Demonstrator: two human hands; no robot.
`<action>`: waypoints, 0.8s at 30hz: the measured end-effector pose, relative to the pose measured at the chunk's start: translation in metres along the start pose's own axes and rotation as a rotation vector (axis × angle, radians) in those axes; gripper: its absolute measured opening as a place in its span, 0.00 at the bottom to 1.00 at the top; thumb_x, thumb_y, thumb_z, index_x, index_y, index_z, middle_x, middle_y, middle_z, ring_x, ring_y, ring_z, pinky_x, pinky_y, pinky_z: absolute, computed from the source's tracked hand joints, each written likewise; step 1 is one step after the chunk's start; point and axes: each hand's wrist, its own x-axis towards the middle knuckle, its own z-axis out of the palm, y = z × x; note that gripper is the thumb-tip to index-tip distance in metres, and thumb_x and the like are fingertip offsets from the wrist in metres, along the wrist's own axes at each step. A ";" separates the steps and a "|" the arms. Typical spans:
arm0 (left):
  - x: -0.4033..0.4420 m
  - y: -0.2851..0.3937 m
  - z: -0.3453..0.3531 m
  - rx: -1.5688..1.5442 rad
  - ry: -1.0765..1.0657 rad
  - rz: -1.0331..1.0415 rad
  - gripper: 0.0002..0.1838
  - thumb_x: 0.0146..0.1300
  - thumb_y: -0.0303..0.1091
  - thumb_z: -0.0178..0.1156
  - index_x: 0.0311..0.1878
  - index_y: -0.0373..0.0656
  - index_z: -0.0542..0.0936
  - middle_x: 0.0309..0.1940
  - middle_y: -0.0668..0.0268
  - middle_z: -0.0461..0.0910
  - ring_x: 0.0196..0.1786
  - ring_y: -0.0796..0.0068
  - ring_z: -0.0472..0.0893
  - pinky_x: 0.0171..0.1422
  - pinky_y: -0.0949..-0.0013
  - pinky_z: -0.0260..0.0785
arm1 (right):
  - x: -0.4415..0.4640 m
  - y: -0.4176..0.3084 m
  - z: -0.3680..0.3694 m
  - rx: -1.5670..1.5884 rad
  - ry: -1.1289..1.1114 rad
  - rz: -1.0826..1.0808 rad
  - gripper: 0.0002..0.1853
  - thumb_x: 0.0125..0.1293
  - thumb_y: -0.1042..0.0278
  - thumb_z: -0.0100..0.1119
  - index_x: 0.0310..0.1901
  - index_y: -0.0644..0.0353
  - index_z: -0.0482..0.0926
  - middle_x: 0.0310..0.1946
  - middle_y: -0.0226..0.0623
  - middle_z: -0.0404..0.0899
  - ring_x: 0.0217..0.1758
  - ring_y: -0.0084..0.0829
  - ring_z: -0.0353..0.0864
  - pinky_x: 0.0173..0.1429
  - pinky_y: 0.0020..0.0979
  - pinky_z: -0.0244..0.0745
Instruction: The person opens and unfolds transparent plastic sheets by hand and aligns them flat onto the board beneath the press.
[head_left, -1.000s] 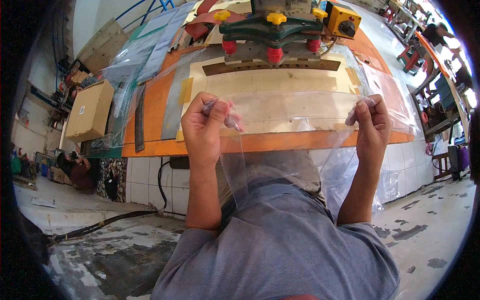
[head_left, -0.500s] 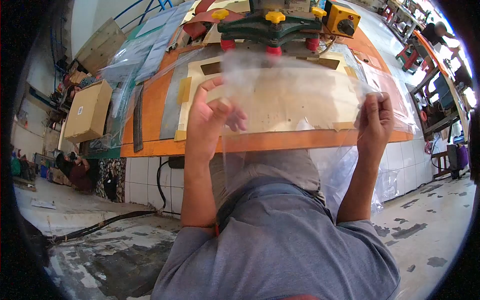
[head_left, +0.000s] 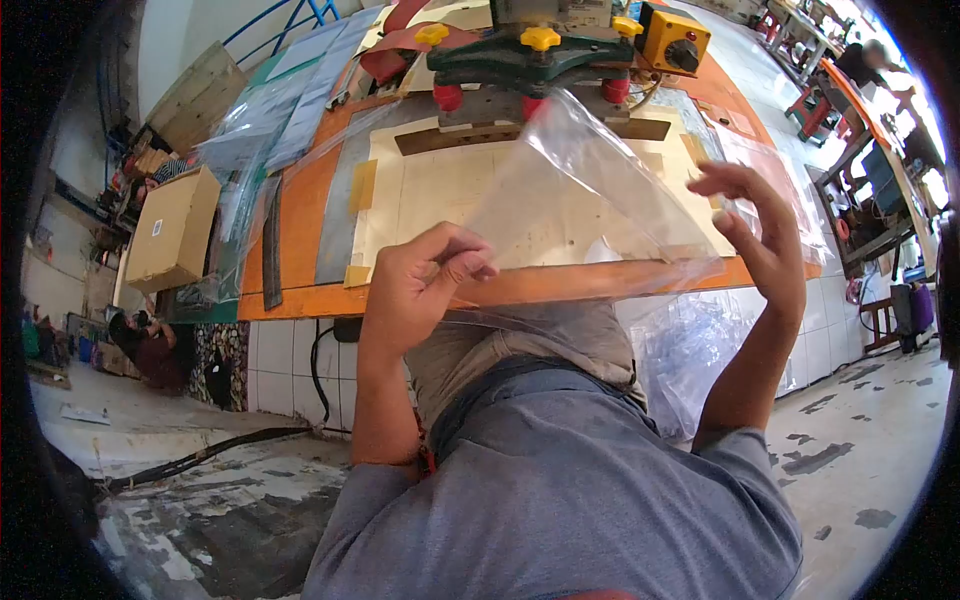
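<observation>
My left hand (head_left: 425,285) is closed in a pinch on the near left corner of a clear plastic sheet (head_left: 610,185). The sheet hangs at a slant over the table, one corner pointing up towards the machine and another reaching right. My right hand (head_left: 760,225) is raised beside the sheet's right part, fingers curved and apart, with nothing in it. Under the sheet lies a pale yellowish board (head_left: 440,195), taped at its edges, with a dark strip (head_left: 450,138) along its far side.
A green press frame (head_left: 530,62) with yellow knobs and red feet stands behind the board. A yellow control box (head_left: 673,40) is at its right. More clear plastic lies left on the table and hangs below its orange edge (head_left: 340,300). A cardboard box (head_left: 172,228) stands left.
My right hand has let go of the sheet and opened, moving slightly right. My left hand has turned from open to pinching. The sheet has swung from roughly square-on to a slanted position.
</observation>
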 end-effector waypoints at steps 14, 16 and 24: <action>0.005 0.015 -0.003 0.125 -0.161 -0.156 0.06 0.71 0.28 0.68 0.39 0.36 0.82 0.34 0.61 0.89 0.40 0.75 0.89 0.51 0.69 0.80 | 0.060 -0.051 0.039 0.287 -0.074 0.081 0.12 0.76 0.61 0.67 0.42 0.63 0.83 0.29 0.26 0.82 0.30 0.16 0.80 0.35 0.22 0.75; 0.006 0.005 -0.013 0.125 -0.149 -0.133 0.05 0.71 0.26 0.68 0.40 0.34 0.83 0.34 0.62 0.89 0.40 0.76 0.88 0.50 0.71 0.80 | 0.060 -0.050 0.030 0.259 -0.028 0.101 0.12 0.76 0.60 0.67 0.42 0.62 0.83 0.29 0.26 0.83 0.30 0.15 0.80 0.34 0.22 0.74; 0.003 -0.021 -0.018 -0.167 0.067 -0.005 0.06 0.71 0.28 0.69 0.41 0.38 0.81 0.34 0.61 0.90 0.37 0.75 0.88 0.48 0.71 0.80 | 0.043 -0.032 0.016 0.260 0.078 0.099 0.10 0.77 0.64 0.64 0.49 0.62 0.83 0.28 0.26 0.83 0.28 0.14 0.80 0.27 0.19 0.71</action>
